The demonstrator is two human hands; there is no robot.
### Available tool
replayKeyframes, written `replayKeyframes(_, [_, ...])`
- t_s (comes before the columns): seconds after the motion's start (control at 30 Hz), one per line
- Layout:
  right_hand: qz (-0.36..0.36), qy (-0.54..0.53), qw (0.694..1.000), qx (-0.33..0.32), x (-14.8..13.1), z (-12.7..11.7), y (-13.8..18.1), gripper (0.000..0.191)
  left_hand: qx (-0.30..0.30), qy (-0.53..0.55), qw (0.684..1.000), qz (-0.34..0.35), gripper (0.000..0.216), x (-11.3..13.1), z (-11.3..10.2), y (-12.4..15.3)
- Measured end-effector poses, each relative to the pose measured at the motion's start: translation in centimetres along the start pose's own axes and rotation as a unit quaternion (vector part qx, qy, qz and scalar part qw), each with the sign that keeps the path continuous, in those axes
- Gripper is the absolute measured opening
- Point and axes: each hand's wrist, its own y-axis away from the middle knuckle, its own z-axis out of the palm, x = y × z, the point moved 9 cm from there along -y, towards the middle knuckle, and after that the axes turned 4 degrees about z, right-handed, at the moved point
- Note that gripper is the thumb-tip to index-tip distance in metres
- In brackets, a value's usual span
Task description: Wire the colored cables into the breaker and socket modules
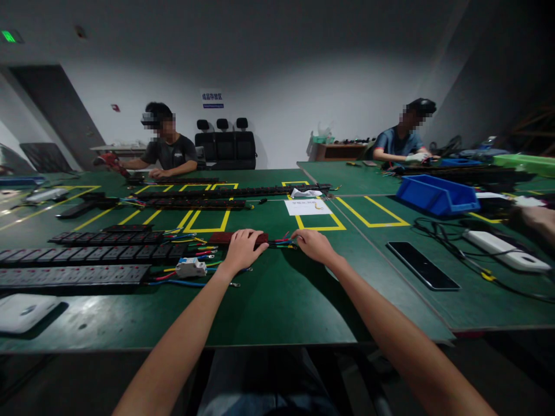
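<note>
Power strips [73, 254] lie left of the left hand [243, 248], a white circuit breaker [191, 267] just beside its wrist. A phone [422, 266] sits right of the right hand [314, 245]. Left hand clasps the dark red module [219, 237] under its fingers; right hand pinches the coloured wires [282, 242] between both hands.

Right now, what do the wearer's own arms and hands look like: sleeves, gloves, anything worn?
Both forearms are bare, no sleeve in view. The left hand and right hand wear no gloves; no watch, band or ring shows.
</note>
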Motion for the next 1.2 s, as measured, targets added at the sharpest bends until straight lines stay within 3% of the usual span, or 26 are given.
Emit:
replayKeyframes(0.47, [0.011, 0.015, 0.998, -0.056, 0.6, 1.6, -0.3, 0.042, -0.003, -0.009, 1.000, -0.007, 0.049, 0.1, -0.1, 0.0])
replayKeyframes(0.8, [0.011, 0.019, 1.000, 0.017, 0.0, -0.1, 0.0, 0.036, -0.002, -0.004, 1.000, -0.004, 0.049, 0.1, -0.1, 0.0])
replayKeyframes(1.2, [0.056, 0.027, 0.997, 0.042, 1.2, -0.5, -0.2, 0.029, 0.000, -0.002, 1.000, -0.002, 0.050, 0.1, -0.2, 0.0])
